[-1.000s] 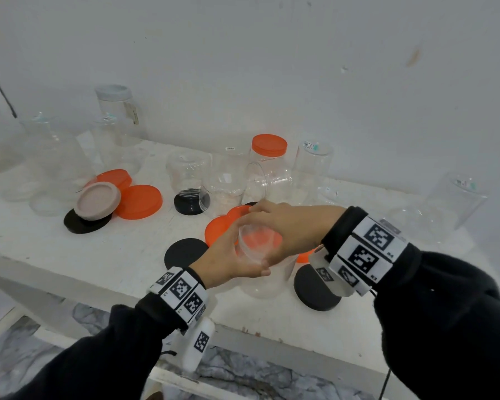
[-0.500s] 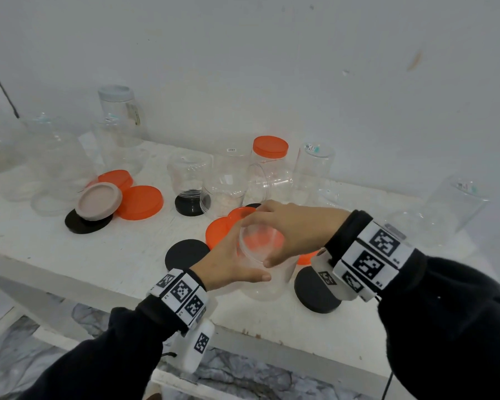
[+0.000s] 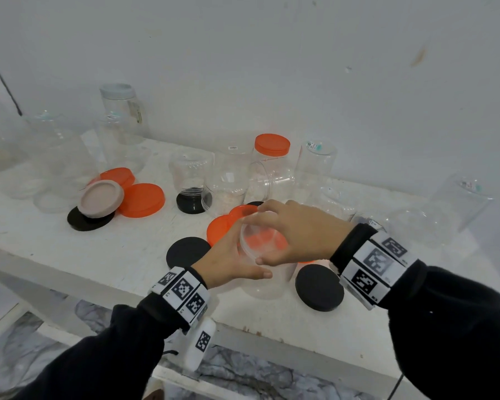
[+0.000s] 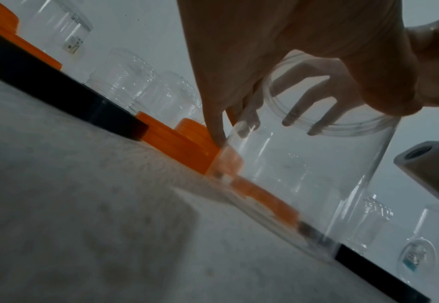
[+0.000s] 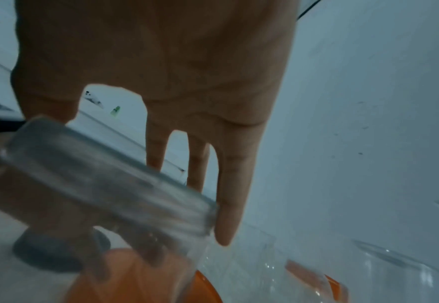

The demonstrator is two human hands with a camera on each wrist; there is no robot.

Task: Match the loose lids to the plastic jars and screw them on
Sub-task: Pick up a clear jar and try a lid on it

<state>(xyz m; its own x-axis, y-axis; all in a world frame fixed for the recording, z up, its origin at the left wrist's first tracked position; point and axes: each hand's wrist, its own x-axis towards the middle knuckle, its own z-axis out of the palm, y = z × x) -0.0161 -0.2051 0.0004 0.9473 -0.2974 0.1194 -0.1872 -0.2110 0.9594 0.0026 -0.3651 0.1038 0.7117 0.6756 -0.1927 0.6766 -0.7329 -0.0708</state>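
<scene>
A clear plastic jar (image 3: 267,285) stands upright near the front edge of the white table (image 3: 104,255). My left hand (image 3: 237,261) grips its side, thumb in front and fingers behind. A clear lid (image 3: 257,243) sits on the jar's mouth. From above, my right hand (image 3: 272,235) curls round the lid's rim with thumb and fingers. In the left wrist view the fingers (image 4: 314,98) show through the jar (image 4: 304,174). The right wrist view shows the lid (image 5: 104,178) under that hand's fingertips (image 5: 226,229).
Loose black lids (image 3: 319,287) (image 3: 188,252) lie beside the jar and orange lids (image 3: 141,200) (image 3: 220,229) behind and to the left, with a beige lid (image 3: 101,198). Several clear jars stand along the wall, one with an orange lid (image 3: 272,144).
Both hands stay on the jar and its lid. The right wrist has swung slightly to the right and the thumb has shifted along the lid's rim.
</scene>
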